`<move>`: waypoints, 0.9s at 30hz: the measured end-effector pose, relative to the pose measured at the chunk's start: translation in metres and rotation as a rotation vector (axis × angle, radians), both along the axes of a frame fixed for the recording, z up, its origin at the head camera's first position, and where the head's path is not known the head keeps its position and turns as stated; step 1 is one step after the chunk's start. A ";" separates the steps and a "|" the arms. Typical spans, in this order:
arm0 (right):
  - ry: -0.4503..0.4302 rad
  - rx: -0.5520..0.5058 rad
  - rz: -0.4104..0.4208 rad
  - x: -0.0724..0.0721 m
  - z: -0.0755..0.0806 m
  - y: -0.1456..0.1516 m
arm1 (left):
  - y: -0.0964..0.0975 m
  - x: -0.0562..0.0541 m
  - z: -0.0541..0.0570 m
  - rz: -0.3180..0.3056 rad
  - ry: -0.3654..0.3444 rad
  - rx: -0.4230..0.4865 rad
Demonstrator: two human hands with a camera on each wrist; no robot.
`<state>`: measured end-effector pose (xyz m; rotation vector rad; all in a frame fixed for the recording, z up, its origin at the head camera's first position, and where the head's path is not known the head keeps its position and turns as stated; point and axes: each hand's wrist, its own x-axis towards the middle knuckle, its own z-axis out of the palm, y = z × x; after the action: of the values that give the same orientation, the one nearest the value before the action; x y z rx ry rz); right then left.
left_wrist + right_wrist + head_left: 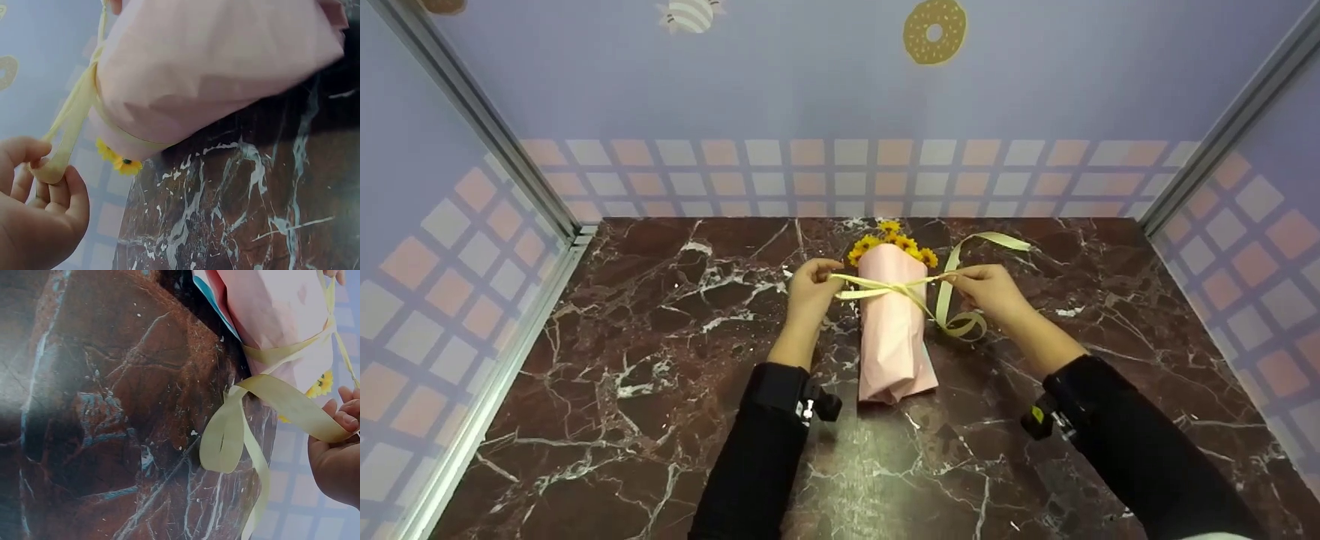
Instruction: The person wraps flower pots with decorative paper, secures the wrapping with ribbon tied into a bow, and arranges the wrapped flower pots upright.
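A bouquet wrapped in pink paper [891, 337] lies on the table, yellow flowers [889, 240] showing at its far end. Pale yellow ribbon [897, 288] goes round the wrap and crosses over its front. On the bouquet's left, my left hand [810, 291] pinches a folded loop of ribbon [72, 132] between thumb and fingers. My right hand [991, 291], on the other side, pinches another stretch of ribbon and holds it out to the right. From there a loose, curled ribbon tail [222, 447] trails onto the table. The back of the wrap is hidden.
The dark red marbled tabletop [645, 450] is bounded by a back wall [810, 90] with a checked band and by side walls. A metal rail [510, 330] runs along the left edge. Dark wrist cameras [826, 406] sit on both forearms.
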<state>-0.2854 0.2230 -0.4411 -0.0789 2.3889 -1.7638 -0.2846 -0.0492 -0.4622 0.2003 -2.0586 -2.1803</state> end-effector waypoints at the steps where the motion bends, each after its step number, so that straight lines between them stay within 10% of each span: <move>1: -0.004 0.000 -0.002 0.001 0.000 0.001 | -0.001 -0.001 0.000 0.015 0.001 0.026; 18: 0.014 -0.008 -0.038 0.008 -0.013 0.004 | -0.010 0.000 0.002 0.094 -0.010 0.477; 27: -0.016 -0.050 -0.041 0.011 -0.020 0.003 | -0.021 0.007 0.001 0.146 -0.011 0.348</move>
<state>-0.2743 0.2257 -0.4613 -0.0214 2.3519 -1.8351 -0.2779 -0.0701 -0.4608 0.3851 -1.5967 -2.4297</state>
